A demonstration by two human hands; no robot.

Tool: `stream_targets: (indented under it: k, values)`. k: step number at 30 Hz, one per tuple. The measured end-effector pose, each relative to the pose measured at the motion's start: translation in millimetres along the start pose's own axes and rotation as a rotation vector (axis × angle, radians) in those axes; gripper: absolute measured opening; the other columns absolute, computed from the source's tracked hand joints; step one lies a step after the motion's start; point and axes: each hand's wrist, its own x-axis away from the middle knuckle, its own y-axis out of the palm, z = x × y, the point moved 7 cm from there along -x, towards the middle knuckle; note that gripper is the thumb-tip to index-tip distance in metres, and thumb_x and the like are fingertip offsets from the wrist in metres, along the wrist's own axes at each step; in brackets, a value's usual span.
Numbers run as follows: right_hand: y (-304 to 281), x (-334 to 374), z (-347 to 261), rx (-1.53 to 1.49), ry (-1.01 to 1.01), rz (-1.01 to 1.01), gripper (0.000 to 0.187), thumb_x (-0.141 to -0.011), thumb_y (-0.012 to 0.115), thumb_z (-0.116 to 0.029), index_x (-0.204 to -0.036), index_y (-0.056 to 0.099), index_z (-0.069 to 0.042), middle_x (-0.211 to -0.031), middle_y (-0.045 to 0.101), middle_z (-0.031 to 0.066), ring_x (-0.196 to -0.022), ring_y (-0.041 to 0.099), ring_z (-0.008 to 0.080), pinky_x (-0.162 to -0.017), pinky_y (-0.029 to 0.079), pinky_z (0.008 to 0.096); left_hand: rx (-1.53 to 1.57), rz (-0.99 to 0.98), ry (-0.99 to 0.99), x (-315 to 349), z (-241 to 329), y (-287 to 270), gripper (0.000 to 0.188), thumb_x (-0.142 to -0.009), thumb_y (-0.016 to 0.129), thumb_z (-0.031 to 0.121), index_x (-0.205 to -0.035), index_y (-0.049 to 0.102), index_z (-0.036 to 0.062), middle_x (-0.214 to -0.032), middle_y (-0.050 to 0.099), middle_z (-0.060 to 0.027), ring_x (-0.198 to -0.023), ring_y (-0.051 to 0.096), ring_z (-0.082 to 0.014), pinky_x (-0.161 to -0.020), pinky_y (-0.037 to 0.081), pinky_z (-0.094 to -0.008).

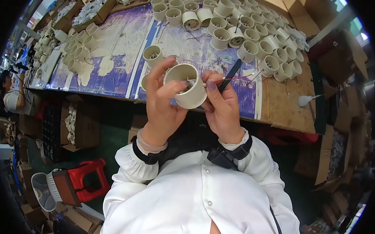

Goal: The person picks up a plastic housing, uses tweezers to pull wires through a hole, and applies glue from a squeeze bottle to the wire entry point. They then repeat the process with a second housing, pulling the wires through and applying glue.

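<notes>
- In the head view, a cream cup (pixel 191 99) is held over the front edge of the table (pixel 125 32); a weak grip there could let it fall past that edge.
- The left hand (pixel 161 97) grips the cup from its left side, one finger dipping inside; that finger could disturb the small parts within.
- The right hand (pixel 222 107) is closed around a black stick (pixel 235 71), its thumb close by the cup's wall; a slip could make the stick scrape the cup.
- Thin red wire (pixel 245 76) trails over the table from near the right thumb; if it snags, a tug could loosen it. Its attachment is too small to make out.
- Another cup (pixel 153 62) stands on the table beyond the left hand; a careless knuckle could tip it.
- Crowded cups (pixel 251 35) fill the table's far right; a bump could topple several.
</notes>
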Motion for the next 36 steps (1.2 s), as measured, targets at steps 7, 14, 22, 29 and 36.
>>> stream_targets:
  k: [7,14,22,29,36]
  values:
    - [-7.5,-12.4,-11.5,-0.057,-0.093,-0.015,0.010,-0.098,0.054,-0.019,-0.101,0.053,-0.009,-0.112,0.053,0.0049,-0.078,0.047,0.0031,-0.058,0.036,0.0170,0.565,0.292,-0.280,-14.7,18.1,3.1,0.091,-0.066,0.087,0.014,-0.139,0.032,0.0123,-0.139,0.039,-0.0224,-0.120,0.049,-0.0367,-0.096,0.045,-0.0409]
    - [-11.1,-12.4,-3.8,0.066,-0.107,-0.013,0.010,-0.097,0.056,-0.017,-0.099,0.053,-0.008,-0.108,0.054,0.0054,-0.076,0.047,0.0053,-0.064,0.039,0.0190,0.202,0.098,-0.318,-16.9,10.7,4.4,0.082,-0.060,0.090,0.015,-0.129,0.045,0.0080,-0.127,0.050,-0.0150,-0.111,0.055,-0.0283,-0.092,0.046,-0.0366]
    - [-11.3,-7.3,-5.7,0.132,-0.092,0.096,0.007,-0.096,0.058,-0.015,-0.098,0.056,-0.008,-0.097,0.053,0.0003,-0.072,0.044,0.0037,-0.059,0.035,0.0187,0.246,0.117,-0.288,-15.1,7.8,0.0,0.069,-0.063,0.087,0.010,-0.121,0.051,0.0075,-0.118,0.055,-0.0120,-0.105,0.057,-0.0246,-0.090,0.047,-0.0356]
    - [-7.0,0.8,-0.8,0.057,0.030,0.199,0.007,-0.096,0.058,-0.013,-0.101,0.059,-0.008,-0.087,0.052,-0.0034,-0.070,0.042,0.0022,-0.057,0.032,0.0176,0.462,0.180,-0.436,-3.7,2.1,10.7,0.067,-0.068,0.081,0.002,-0.126,0.046,0.0050,-0.119,0.055,-0.0110,-0.107,0.057,-0.0204,-0.093,0.046,-0.0328]
    - [-6.8,2.6,3.7,-0.025,-0.003,0.188,0.010,-0.095,0.059,-0.012,-0.105,0.060,-0.008,-0.094,0.058,-0.0020,-0.063,0.040,0.0006,-0.050,0.027,0.0184,0.592,0.148,-0.566,3.6,-15.5,18.8,0.064,-0.078,0.072,0.008,-0.132,0.038,0.0034,-0.121,0.055,-0.0109,-0.102,0.058,-0.0170,-0.082,0.050,-0.0277]
